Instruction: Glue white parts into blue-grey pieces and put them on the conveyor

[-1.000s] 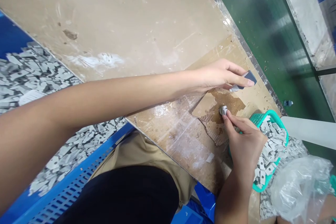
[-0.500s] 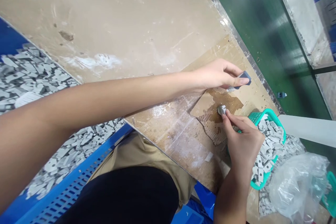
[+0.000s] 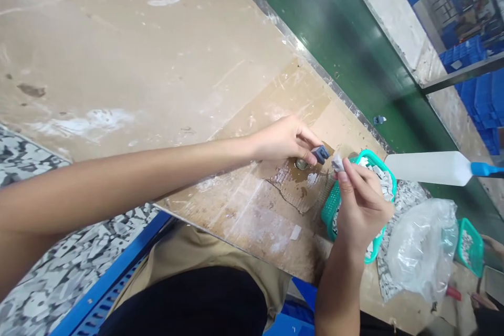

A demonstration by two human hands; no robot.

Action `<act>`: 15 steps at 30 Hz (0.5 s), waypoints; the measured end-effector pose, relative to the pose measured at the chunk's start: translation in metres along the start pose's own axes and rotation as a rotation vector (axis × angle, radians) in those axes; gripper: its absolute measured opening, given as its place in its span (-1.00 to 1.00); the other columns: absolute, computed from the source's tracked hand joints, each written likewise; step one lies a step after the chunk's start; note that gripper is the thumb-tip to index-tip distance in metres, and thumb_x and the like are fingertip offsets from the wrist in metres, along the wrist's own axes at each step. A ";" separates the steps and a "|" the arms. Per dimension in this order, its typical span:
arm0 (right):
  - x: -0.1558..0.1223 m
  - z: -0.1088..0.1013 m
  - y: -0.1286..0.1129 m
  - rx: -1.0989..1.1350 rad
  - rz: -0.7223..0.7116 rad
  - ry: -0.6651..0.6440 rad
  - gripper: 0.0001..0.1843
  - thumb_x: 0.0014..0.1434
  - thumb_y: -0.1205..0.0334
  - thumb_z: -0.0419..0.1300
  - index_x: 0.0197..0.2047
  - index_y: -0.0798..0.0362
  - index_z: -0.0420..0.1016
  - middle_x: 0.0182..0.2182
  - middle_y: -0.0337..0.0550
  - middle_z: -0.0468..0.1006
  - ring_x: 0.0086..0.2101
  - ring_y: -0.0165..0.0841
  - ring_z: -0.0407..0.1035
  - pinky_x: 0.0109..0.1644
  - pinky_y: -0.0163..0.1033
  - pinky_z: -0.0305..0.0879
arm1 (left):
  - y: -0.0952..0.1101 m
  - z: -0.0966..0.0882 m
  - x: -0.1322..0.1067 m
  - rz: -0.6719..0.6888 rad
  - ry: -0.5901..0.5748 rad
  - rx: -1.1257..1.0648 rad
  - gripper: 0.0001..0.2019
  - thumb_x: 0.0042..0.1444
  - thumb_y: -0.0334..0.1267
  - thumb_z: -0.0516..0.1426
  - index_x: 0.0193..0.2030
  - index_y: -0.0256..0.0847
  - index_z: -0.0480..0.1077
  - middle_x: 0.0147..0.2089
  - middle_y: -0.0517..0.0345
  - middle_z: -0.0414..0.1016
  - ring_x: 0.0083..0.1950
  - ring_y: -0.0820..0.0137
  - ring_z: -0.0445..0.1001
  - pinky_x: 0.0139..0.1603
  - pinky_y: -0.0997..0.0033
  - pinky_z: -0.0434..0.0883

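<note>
My left hand (image 3: 297, 142) pinches a small dark blue-grey plastic block (image 3: 321, 154) between thumb and fingers above the worktable (image 3: 173, 79). Close by on the right, my right hand (image 3: 364, 197) grips a small light grey piece (image 3: 337, 163) with thumb and forefinger. A narrow gap separates the two parts. Beneath my left hand a small round dish (image 3: 301, 164) sits on a wet-stained piece of cardboard (image 3: 301, 197). My right wrist passes in front of a green basket (image 3: 333, 205) filled with small grey and white pieces.
A white bottle with a blue cap (image 3: 429, 168) lies behind the basket. To the right are a clear plastic bag (image 3: 417, 252), another green basket (image 3: 472, 257) and part of a co-worker's hand (image 3: 492, 247). A blue crate (image 3: 114, 273) of loose pieces is at lower left.
My right hand has lifted the light grey piece from the round dish and brought it near the dark block. My left hand has come down toward it. The view has shifted right.
</note>
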State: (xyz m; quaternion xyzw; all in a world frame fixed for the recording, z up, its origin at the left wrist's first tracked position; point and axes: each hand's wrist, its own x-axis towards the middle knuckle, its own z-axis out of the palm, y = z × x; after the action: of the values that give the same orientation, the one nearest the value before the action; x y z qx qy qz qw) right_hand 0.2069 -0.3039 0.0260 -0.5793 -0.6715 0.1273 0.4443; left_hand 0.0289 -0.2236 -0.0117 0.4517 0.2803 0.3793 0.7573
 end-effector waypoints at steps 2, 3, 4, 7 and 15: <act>0.000 -0.001 -0.001 -0.032 -0.022 -0.017 -0.77 0.25 0.26 0.28 -0.05 -0.18 0.66 -0.26 -0.18 0.61 -0.26 -0.34 0.49 -0.21 -0.20 0.48 | -0.001 0.003 -0.001 0.010 -0.042 -0.011 -0.76 -0.16 -0.64 0.31 -0.38 -0.25 0.64 -0.34 0.10 0.65 -0.31 0.40 0.59 -0.09 0.37 0.54; 0.000 -0.001 -0.001 -0.045 -0.034 -0.021 -0.77 0.25 0.27 0.27 -0.05 -0.18 0.66 -0.27 -0.19 0.61 -0.27 -0.35 0.49 -0.22 -0.21 0.47 | -0.001 0.003 -0.002 0.015 -0.051 -0.011 -0.75 -0.16 -0.65 0.31 -0.37 -0.25 0.64 -0.34 0.11 0.65 -0.31 0.42 0.59 -0.07 0.37 0.54; 0.000 -0.001 -0.001 -0.053 -0.050 -0.022 -0.76 0.26 0.27 0.27 -0.05 -0.19 0.66 -0.27 -0.19 0.60 -0.27 -0.36 0.49 -0.22 -0.22 0.47 | -0.001 0.004 -0.003 0.020 -0.053 -0.010 -0.74 -0.16 -0.66 0.31 -0.36 -0.25 0.64 -0.34 0.12 0.65 -0.31 0.44 0.59 -0.05 0.38 0.54; 0.001 0.000 0.000 -0.030 -0.099 -0.030 -0.72 0.24 0.32 0.27 -0.03 -0.20 0.64 -0.28 -0.21 0.60 -0.28 -0.38 0.48 -0.23 -0.24 0.47 | 0.001 0.006 -0.005 0.029 -0.051 0.011 -0.73 -0.17 -0.65 0.31 -0.34 -0.26 0.64 -0.33 0.13 0.66 -0.31 0.46 0.60 -0.02 0.39 0.55; -0.001 0.002 0.003 -0.025 -0.147 -0.021 -0.60 0.23 0.45 0.24 0.01 -0.23 0.62 -0.30 -0.21 0.57 -0.31 -0.41 0.48 -0.26 -0.27 0.49 | 0.000 0.017 -0.014 0.245 0.058 0.222 -0.83 -0.03 -0.51 0.28 -0.30 -0.26 0.66 -0.30 0.10 0.66 -0.28 0.40 0.62 -0.19 0.51 0.57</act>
State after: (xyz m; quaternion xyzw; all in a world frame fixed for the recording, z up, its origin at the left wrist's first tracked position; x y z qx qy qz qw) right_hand 0.2075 -0.3032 0.0228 -0.5325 -0.7183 0.0922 0.4382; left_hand 0.0338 -0.2435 -0.0035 0.5524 0.2851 0.4484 0.6422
